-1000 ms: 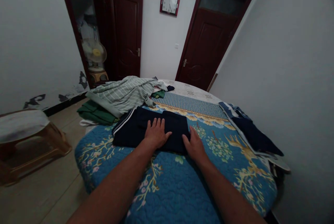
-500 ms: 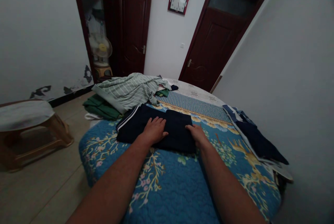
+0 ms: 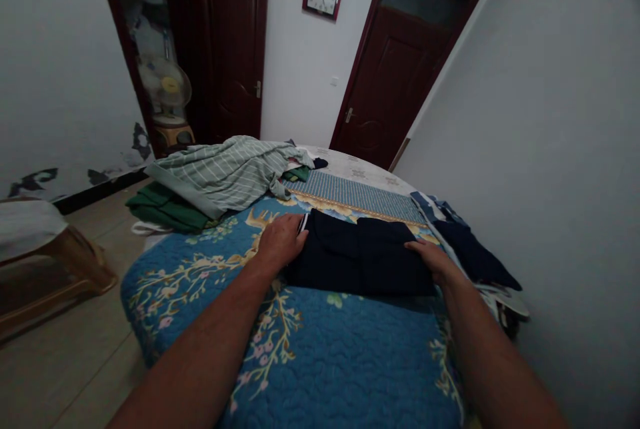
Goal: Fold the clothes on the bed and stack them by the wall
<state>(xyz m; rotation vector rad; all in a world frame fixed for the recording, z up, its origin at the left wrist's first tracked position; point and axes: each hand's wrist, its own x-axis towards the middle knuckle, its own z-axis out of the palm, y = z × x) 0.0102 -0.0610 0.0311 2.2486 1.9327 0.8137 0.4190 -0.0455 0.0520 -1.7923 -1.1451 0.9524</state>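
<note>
A folded navy garment [image 3: 360, 252] with white stripes at its left end lies on the blue floral bedspread [image 3: 320, 362]. My left hand [image 3: 283, 242] grips its left end, the thumb on top of the cloth and the other fingers over the striped edge. At the opposite end, my right hand [image 3: 431, 259] pinches the right edge between thumb and fingers. The cloth stretches fairly flat between both hands. Its underside is out of sight.
Beyond my left hand, a striped pale green cloth [image 3: 225, 172] is heaped over a dark green garment [image 3: 165, 206]. Another dark folded garment [image 3: 473, 252] lies along the bed's right side, near the wall. A brown stool [image 3: 75, 269] stands left of the bed.
My left hand, flat on the garment before, now grips its left end. The garment has shifted right with both hands, and its striped end is folded in or covered. The view has turned slightly right.
</note>
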